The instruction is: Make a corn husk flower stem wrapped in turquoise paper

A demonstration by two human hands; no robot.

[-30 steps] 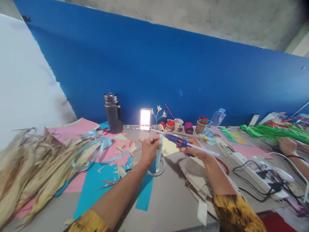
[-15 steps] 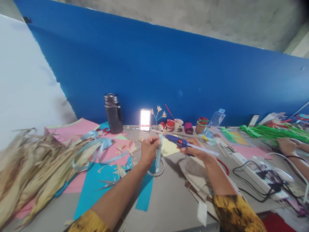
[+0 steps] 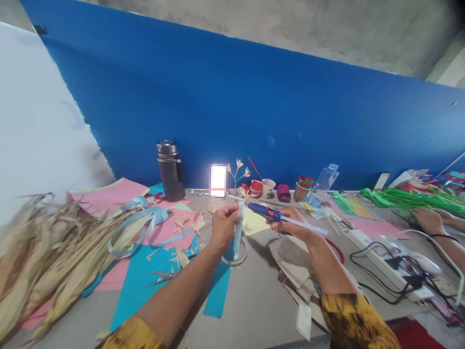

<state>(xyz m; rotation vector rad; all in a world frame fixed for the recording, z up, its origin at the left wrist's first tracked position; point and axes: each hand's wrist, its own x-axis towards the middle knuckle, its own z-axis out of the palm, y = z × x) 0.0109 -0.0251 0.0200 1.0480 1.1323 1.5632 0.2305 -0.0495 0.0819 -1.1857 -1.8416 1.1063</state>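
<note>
A strip of light blue ribbon (image 3: 238, 235) hangs from the pinched fingers of my left hand (image 3: 224, 225), with its lower end by a grey ring (image 3: 240, 261) on the table. My right hand (image 3: 292, 223) is wrapped round a blue glue gun (image 3: 267, 212), whose nozzle points left at the top of the ribbon. A clear glue stick sticks out of the gun's back. Pale husk flowers on blue stems (image 3: 238, 170) stand behind my hands. Scissors (image 3: 163, 277) lie open on blue paper (image 3: 136, 286), left of my left forearm.
Dried husks (image 3: 47, 261) cover the left side, beside a looped blue ribbon (image 3: 116, 247). A dark flask (image 3: 170, 174) and a plastic bottle (image 3: 325, 182) stand at the back. A power strip (image 3: 385, 266) with cables lies right, near another person's hands (image 3: 430, 222).
</note>
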